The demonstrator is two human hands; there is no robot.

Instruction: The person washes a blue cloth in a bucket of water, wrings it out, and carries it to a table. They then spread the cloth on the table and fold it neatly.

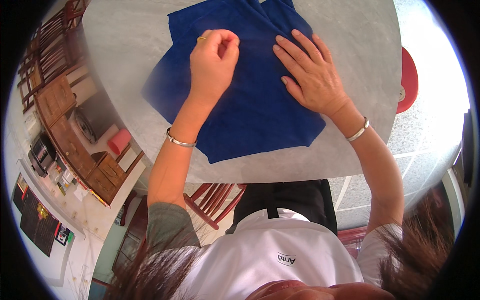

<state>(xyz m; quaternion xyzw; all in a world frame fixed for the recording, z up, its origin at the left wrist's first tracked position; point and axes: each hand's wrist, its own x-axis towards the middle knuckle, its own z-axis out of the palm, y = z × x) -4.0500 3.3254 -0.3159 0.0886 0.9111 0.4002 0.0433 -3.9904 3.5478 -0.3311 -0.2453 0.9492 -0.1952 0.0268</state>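
Note:
A dark blue cloth (258,112) lies spread on a grey tabletop, its lower edge uneven and its far part folded over and rumpled. Over the cloth's left half is my left hand (212,69), a ring on one finger. Its fingers are curled and the thumb tip meets the index finger; I see nothing between them, and the cloth does not look lifted there. My right hand (315,78) rests palm down on the right side of the cloth, fingers spread, touching the fabric beside a fold. Both wrists wear silver-coloured bangles.
The grey table (123,48) has a curved edge. Past its right edge is a red stool seat (408,80). A wooden chair (215,202) stands under the near side. To the left are a wooden cabinet (82,150), a pink cylindrical container (120,141) and several wooden chairs (48,48).

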